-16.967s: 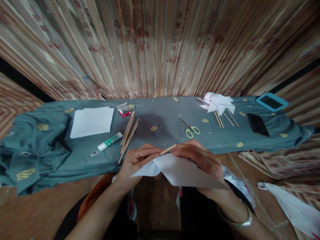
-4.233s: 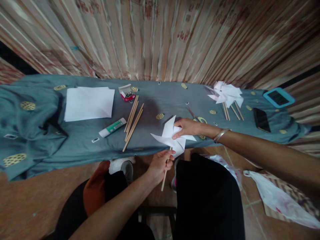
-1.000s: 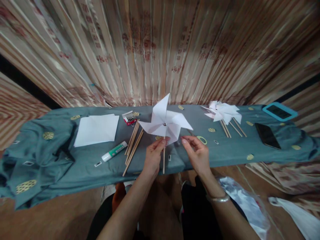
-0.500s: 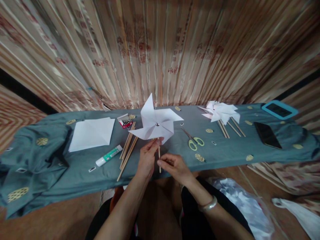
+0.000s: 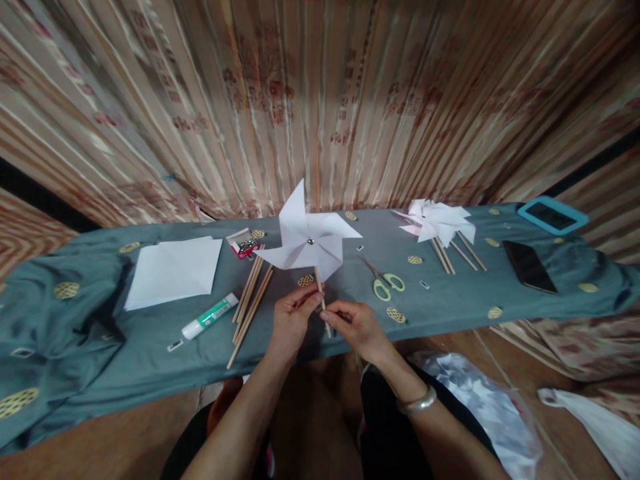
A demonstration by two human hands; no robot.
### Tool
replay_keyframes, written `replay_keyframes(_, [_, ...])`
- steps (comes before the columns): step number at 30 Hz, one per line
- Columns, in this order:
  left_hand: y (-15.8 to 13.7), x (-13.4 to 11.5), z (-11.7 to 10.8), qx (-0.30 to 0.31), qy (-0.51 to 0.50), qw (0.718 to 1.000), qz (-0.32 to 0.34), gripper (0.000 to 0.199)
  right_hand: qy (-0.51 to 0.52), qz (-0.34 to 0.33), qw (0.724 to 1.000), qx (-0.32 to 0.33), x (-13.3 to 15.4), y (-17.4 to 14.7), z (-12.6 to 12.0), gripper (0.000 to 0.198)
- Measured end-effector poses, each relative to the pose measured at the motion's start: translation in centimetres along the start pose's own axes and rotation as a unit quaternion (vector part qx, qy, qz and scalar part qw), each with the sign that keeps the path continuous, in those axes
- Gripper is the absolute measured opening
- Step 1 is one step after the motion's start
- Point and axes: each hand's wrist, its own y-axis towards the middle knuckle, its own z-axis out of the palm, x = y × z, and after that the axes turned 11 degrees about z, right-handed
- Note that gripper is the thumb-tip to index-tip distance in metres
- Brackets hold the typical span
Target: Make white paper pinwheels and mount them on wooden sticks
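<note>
A white paper pinwheel (image 5: 323, 233) with a silver pin at its centre faces me, upright on a thin wooden stick. My left hand (image 5: 293, 320) pinches that stick just below the paper blades. Lower down, my right hand (image 5: 354, 327) grips the same stick near its bottom end between thumb and fingers. To the left lie several loose wooden sticks (image 5: 250, 313) and a small red and white box of metal pins (image 5: 243, 245). Scissors with yellow-green handles (image 5: 383, 283) rest on the right of the pinwheel.
Stacked white paper (image 5: 175, 273) and a glue stick (image 5: 210, 317) lie at left on the grey-green cloth (image 5: 340, 333). Finished pinwheels (image 5: 440, 220), a dark phone (image 5: 529, 265) and a blue-framed device (image 5: 553, 215) are at right. A plastic bag (image 5: 480, 400) stands on the floor.
My left hand has slid down the stick, away from the blades, nearer my right hand. The stick's lower end has tilted slightly right. The view has shifted a little.
</note>
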Motion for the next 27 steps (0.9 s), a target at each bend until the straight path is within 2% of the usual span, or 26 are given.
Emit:
replay_keyframes(5, [0.3,0.0,-0.2,0.007,-0.001,1.0,-0.014,0.03,0.127,0.007,0.987,-0.097,0.3,1.8,-0.6,0.036])
replay_keyframes(7, [0.3,0.0,-0.2,0.017,0.006,1.0,-0.022,0.029,0.185,0.005,0.977,-0.109,0.6,2.6,-0.9,0.041])
replay_keyframes(11, [0.3,0.3,-0.2,0.039,0.024,0.999,-0.018,0.026,0.267,0.03,0.959,-0.087,1.3,3.5,-1.0,0.039])
replay_keyframes(18, [0.7,1.3,-0.7,0.055,0.056,0.997,0.018,0.024,0.378,0.071,0.919,-0.088,1.8,3.0,-1.2,0.044])
replay_keyframes(24, [0.9,1.9,-1.0,0.051,0.109,0.99,0.077,0.022,0.419,0.091,0.902,-0.055,1.9,2.4,-1.4,0.037])
replay_keyframes(27, [1.1,2.2,-1.0,0.055,0.123,0.986,0.101,0.02,0.423,0.119,0.898,-0.012,2.4,1.9,-0.9,0.036])
